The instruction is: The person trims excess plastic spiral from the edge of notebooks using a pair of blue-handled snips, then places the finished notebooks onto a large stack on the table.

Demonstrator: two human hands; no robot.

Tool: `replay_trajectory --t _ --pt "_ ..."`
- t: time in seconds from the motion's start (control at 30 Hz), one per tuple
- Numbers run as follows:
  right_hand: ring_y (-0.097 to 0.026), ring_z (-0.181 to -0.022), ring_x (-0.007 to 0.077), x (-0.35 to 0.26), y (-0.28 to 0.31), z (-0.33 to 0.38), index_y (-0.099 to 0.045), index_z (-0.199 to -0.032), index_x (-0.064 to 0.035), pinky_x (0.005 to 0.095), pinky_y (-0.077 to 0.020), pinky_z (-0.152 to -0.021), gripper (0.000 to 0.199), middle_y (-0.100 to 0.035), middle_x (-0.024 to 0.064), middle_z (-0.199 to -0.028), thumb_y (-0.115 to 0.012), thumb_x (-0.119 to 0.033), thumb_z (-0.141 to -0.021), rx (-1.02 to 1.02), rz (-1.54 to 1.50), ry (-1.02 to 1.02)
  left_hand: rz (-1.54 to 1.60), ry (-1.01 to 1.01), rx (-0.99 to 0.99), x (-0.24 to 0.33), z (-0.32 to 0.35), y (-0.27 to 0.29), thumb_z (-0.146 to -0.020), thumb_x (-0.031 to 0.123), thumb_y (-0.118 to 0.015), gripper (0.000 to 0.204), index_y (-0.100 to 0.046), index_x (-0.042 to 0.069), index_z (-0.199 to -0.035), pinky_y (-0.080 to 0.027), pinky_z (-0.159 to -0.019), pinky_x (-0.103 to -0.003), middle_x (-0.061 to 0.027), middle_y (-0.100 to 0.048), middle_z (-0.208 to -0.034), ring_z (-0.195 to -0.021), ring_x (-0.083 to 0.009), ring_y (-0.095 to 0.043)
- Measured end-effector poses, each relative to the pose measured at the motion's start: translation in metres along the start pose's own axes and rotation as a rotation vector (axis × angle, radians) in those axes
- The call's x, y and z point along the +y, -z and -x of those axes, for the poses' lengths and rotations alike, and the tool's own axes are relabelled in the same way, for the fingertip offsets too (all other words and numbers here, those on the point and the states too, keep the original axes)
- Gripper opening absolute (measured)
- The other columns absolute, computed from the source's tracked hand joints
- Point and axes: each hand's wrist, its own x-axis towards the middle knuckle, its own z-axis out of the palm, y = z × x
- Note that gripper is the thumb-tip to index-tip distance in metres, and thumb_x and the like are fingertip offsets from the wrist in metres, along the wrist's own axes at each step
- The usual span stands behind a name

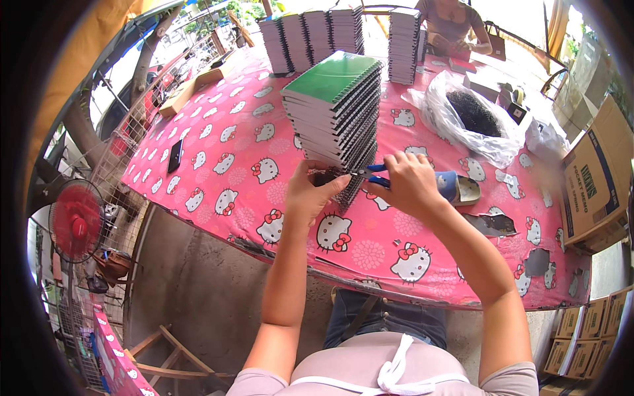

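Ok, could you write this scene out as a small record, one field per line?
Left hand: holding a dark piece, partly hidden by the fingers
Right hand: gripping blue-handled pliers, tips near the left thumb
In front: tall stack of spiral-bound notebooks, green cover on top
Table surface: pink patterned cloth
Right of stack: whitish plastic bag with dark contents
Left side of table: dark phone
Far side: more notebook stacks; another person
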Motion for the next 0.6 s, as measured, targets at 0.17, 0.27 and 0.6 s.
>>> replay_trajectory --t 0.17,0.27,0.6 --pt "-0.068 -0.075 0.0294 -0.020 0.016 -0.020 -0.066 -0.083 -0.0020 0.0408 -0.0535 -0.066 0.058 -0.068 0.0157 -0.081 -0.062 -0.059 -0.080 -0.673 -0.213 -0.271 -0.012 0.018 0.019 -0.015 -0.009 0.013 -0.076 0.009 -0.078 0.041 -0.053 0.001 -0.107 -0.047 -0.048 -0.023 -0.0075 -0.064 -0.080 -0.061 -0.0108 -0.060" --pt "-0.067 -0.067 0.0299 -0.008 0.004 0.005 -0.065 -0.076 -0.0024 0.0414 -0.0529 -0.063 0.056 -0.065 0.0136 -0.069 -0.062 -0.058 -0.080 -0.337 -0.140 -0.192 -0.030 0.064 0.005 -0.010 -0.005 0.012 -0.077 0.008 -0.076 0.039 -0.053 0.002 -0.108 -0.045 -0.048 -0.023 -0.0063 -0.065 -0.081 -0.063 -0.0099 -0.059" --pt "-0.065 -0.059 0.0313 -0.019 0.000 -0.002 -0.065 -0.071 -0.0029 0.0428 -0.0522 -0.061 0.052 -0.062 0.0119 -0.058 -0.064 -0.054 -0.080 -0.488 -0.203 -0.240 -0.045 0.045 0.017 -0.024 -0.008 0.015 -0.075 0.009 -0.079 0.040 -0.055 0.004 -0.106 -0.045 -0.049 -0.023 -0.0055 -0.065 -0.083 -0.066 -0.0091 -0.059"
